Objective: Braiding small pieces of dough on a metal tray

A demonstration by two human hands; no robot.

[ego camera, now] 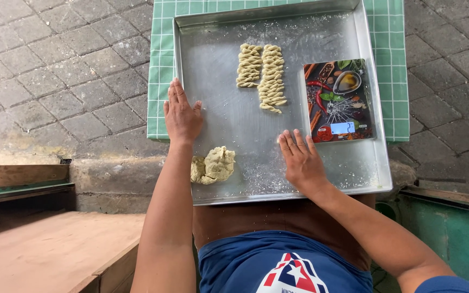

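Your metal tray [354, 179] fills the middle of the frame, its raised rim running along all four sides; the near rim sits just above your lap, and the far rim is cut by the top edge of the frame. The widest bare floor of the tray lies in the centre, between your two hands and below the twisted dough pieces [261, 76], which lie in two columns in the upper middle. To the right, a kitchen scale [337, 100] with a printed picture top takes up the strip beside the right rim. The green checked cloth [158, 81] under the tray shows only at its left and right margins.

The lump of dough [214, 165] lies at the lower left of the tray, partly hidden behind your left forearm, so its left edge is hard to make out. Whether a thin strip of dough lies under either palm, you cannot tell.

Your left hand [182, 116] lies flat and spread on the tray's left rim, fingers pointing up the frame, gripping nothing. Your right hand [299, 160] lies flat, palm down, on the floured floor at lower centre, fingers together, also holding nothing.
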